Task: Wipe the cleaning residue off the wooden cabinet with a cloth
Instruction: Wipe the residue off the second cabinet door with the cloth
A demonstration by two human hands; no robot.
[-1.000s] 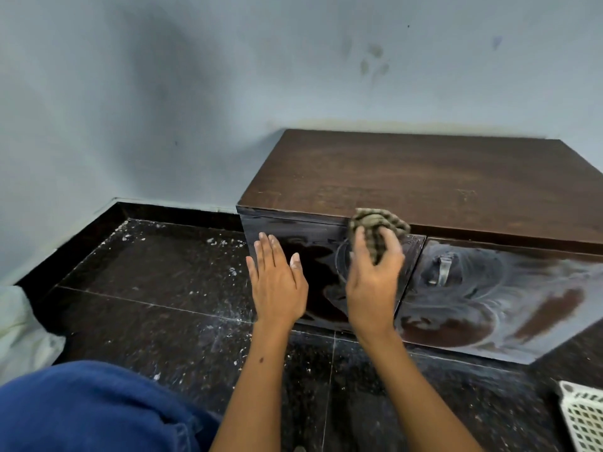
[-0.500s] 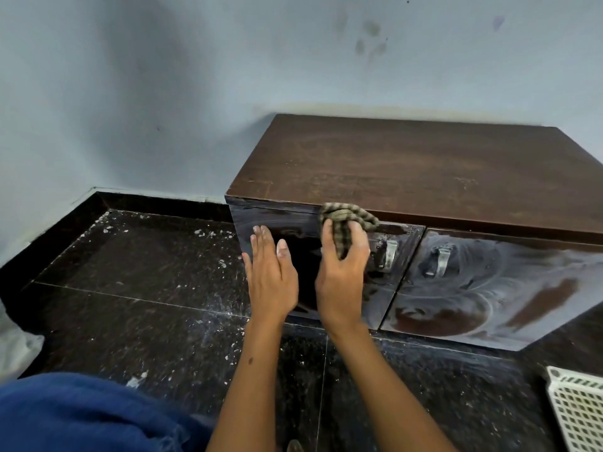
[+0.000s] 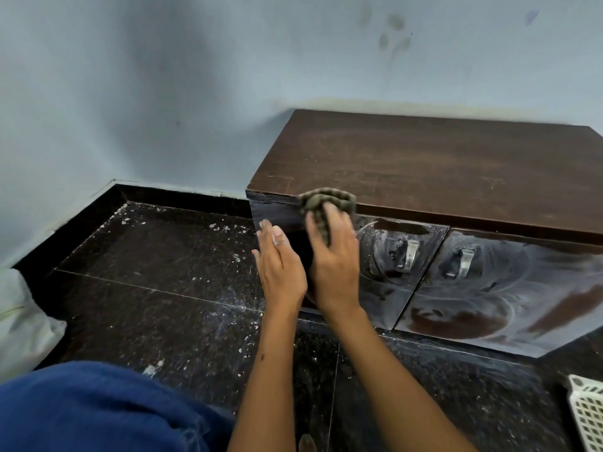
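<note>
Slid leftward since a second ago: right hand (image 3: 334,259) bunching cloth (image 3: 321,203) against wooden cabinet (image 3: 434,164) door's upper left, clearing residue; left hand (image 3: 280,269) flat, fingers straight, probably steadying the door.

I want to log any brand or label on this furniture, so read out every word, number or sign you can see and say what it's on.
There is no readable text in this view.
Wooden cabinet: no label, brand or number on its top or on its residue-smeared doors.
Cloth: a checked weave only, no tag showing.
White basket: plain lattice, no marking.
Wall: smudges only, no writing.
</note>
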